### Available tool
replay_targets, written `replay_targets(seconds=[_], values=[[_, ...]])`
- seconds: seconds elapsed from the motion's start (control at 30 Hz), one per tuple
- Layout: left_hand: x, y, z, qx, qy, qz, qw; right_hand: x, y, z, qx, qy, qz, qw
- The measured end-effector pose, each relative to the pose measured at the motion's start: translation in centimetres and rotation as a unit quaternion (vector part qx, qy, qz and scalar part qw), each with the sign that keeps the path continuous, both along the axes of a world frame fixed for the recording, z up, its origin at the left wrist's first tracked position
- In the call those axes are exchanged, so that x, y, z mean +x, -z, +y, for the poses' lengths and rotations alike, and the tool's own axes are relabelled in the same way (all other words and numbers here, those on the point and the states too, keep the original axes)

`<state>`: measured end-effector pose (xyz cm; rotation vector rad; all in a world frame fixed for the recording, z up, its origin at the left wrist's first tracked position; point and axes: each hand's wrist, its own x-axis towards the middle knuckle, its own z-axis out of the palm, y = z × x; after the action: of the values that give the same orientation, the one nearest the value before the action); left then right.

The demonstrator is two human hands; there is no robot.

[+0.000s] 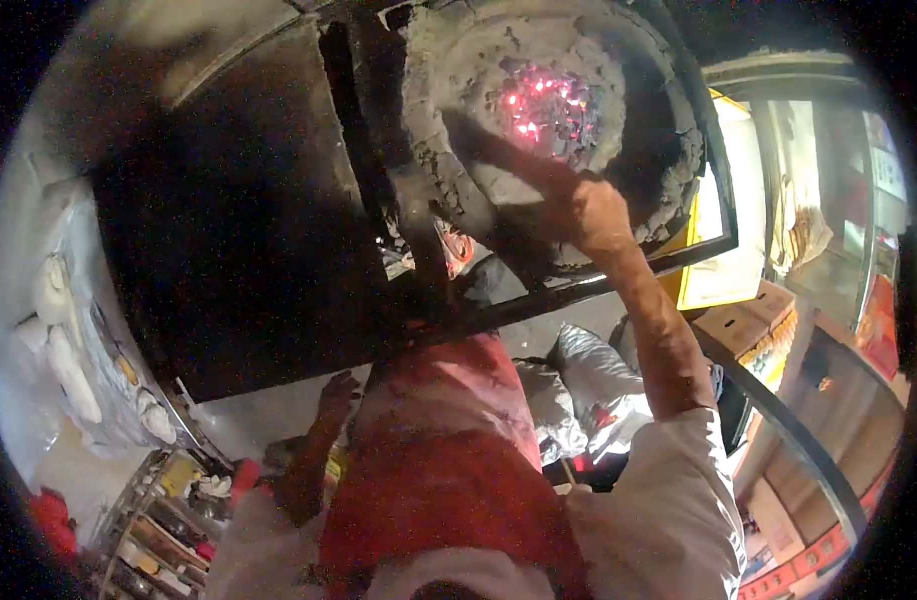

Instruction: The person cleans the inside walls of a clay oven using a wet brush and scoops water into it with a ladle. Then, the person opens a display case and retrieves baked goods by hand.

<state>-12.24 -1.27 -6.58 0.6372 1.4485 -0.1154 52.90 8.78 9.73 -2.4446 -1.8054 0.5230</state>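
My right hand (600,215) is closed in a fist over the near side of a round clay oven (683,160). A dark elongated shape runs from the fist toward the upper left; whether it is a held tool or a shadow, I cannot make out. Deep in the oven, red embers (548,108) glow amid grey ash. My left hand (338,395) hangs low beside the red apron (448,430), near the dark counter's front edge. Its fingers look loosely apart, with nothing visible in them, though the light there is dim.
A black counter (238,250) spreads left of the oven, with a metal edge along its front. Silvery sacks (598,390) lie below. Cardboard boxes (743,320) and a yellow-edged panel (723,220) are at right. A crowded shelf (163,530) stands at lower left.
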Motion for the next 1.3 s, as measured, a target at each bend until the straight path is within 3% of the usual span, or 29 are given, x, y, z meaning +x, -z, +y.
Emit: replay_targets(seconds=[0.03, 0.07, 0.13, 0.23, 0.3, 0.43, 0.5, 0.57, 0.67, 0.7, 0.77, 0.8, 0.9, 0.97, 1.0, 1.03, 1.13, 1.23, 1.3], values=[[0.7, 0.0, 0.7, -0.093, -0.058, 0.016, 0.994, 0.0, -1.6, 0.5, -0.015, 0.006, 0.023, 1.000], [1.1, -0.7, 0.6, -0.093, -0.057, 0.019, 0.994, -1.0, -3.4, 0.6, 0.038, 0.056, 0.018, 0.998], [6.6, -6.6, 2.5, 0.015, 0.026, 0.065, 0.997, -0.2, -1.8, -1.8, 0.014, 0.029, 0.026, 0.999], [7.8, -7.9, 3.5, 0.033, 0.049, 0.059, 0.996, 1.0, -0.8, -2.9, -0.039, 0.007, 0.013, 0.999], [8.1, -8.3, 3.6, 0.027, 0.041, 0.073, 0.996, 0.7, -2.6, -2.9, 0.080, 0.082, 0.040, 0.993], [8.5, -8.6, 3.4, 0.015, 0.069, 0.121, 0.990, 2.2, 1.4, -6.2, 0.081, 0.053, 0.079, 0.992], [6.8, -6.9, 3.3, 0.002, 0.052, 0.102, 0.993, 3.7, 5.3, -7.7, 0.014, -0.035, 0.025, 0.999], [6.2, -6.2, 3.0, -0.014, 0.034, 0.084, 0.996, 2.9, -1.3, -6.3, -0.046, 0.013, 0.049, 0.998], [7.0, -6.8, 3.1, 0.061, 0.061, 0.075, 0.993, 2.1, -3.6, -5.3, 0.149, -0.008, 0.117, 0.982], [8.4, -7.9, 3.9, 0.051, 0.082, 0.096, 0.991, 2.5, -2.6, -5.9, 0.149, -0.007, 0.116, 0.982], [9.0, -8.3, 4.2, 0.040, 0.102, 0.116, 0.987, 3.6, 0.5, -7.5, -0.019, -0.019, 0.122, 0.992], [8.8, -8.1, 4.1, 0.043, 0.089, 0.112, 0.989, 3.3, -0.3, -7.3, -0.019, -0.019, 0.123, 0.992], [8.0, -7.1, 4.3, 0.035, 0.057, 0.119, 0.991, 1.6, -4.5, -4.0, 0.032, 0.020, 0.095, 0.995], [7.9, -6.9, 4.4, 0.020, 0.048, 0.124, 0.991, -0.1, -6.2, -1.6, 0.220, 0.113, 0.191, 0.950], [7.8, -7.0, 4.5, 0.024, 0.068, 0.124, 0.990, -0.9, -5.1, -0.5, 0.244, 0.187, 0.246, 0.920], [7.6, -7.1, 4.5, 0.029, 0.087, 0.124, 0.988, -1.9, -6.3, 0.9, 0.188, 0.230, 0.315, 0.901], [5.6, -5.4, 4.7, 0.005, 0.008, 0.048, 0.999, -1.9, -6.7, -0.5, 0.109, 0.073, 0.349, 0.928], [0.5, 1.6, 2.7, -0.057, 0.030, 0.078, 0.995, 0.2, -14.5, -4.8, 0.035, 0.023, 0.373, 0.927], [0.1, 1.5, 2.6, -0.050, 0.031, 0.044, 0.997, 3.2, -16.6, -7.5, -0.037, 0.127, 0.445, 0.886]])
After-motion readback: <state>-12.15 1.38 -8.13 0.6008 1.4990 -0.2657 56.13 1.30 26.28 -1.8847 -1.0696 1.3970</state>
